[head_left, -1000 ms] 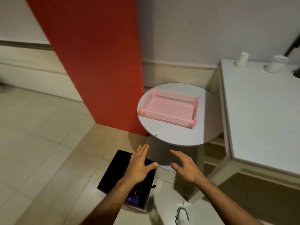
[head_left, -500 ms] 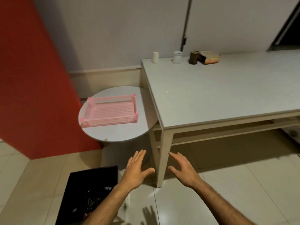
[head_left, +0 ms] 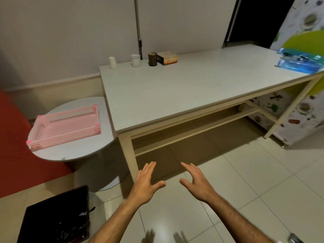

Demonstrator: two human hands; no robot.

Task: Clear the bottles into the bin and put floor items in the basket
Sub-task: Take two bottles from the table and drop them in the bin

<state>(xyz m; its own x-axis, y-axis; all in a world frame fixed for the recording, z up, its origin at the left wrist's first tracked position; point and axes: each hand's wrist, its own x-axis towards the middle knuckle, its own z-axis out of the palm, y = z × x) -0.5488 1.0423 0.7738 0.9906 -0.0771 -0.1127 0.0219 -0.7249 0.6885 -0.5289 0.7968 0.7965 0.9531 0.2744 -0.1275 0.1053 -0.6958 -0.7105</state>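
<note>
**Desk:** What are the hands doing?

**Caption writer:** Both are held out empty over the floor tiles. The left hand (head_left: 146, 183) is flat, fingers straight and together, thumb out. The right hand (head_left: 196, 181) is spread the same way, fingers slightly fanned. Neither touches anything.

**Desk:** And the task's things?

**Caption writer:** The bin (head_left: 54, 218), a black container lined with a dark bag, stands on the floor at the person's lower left, just beside the left forearm. The pink basket (head_left: 66, 127) sits on the round side table (head_left: 73, 153) to the left; nothing shows inside it. The bottles (head_left: 301, 63), blue-tinted plastic and blurred, lie on their sides at the far right end of the long table (head_left: 175, 92), well apart from both hands.

**Desk:** Which step, then?

**Caption writer:** Judging by empty hands and bottles on the table, the person appears to be between loads, facing the table to fetch bottles for the bin.

**Desk:** What does the next move call for?

**Caption writer:** Probably a walk right along the table, a grip round a bottle lying flat, then a carry back to the bin. A small object (head_left: 295, 238) lies on the tiles at the lower right edge; it is too cropped to identify, though it may belong in the basket.
</note>
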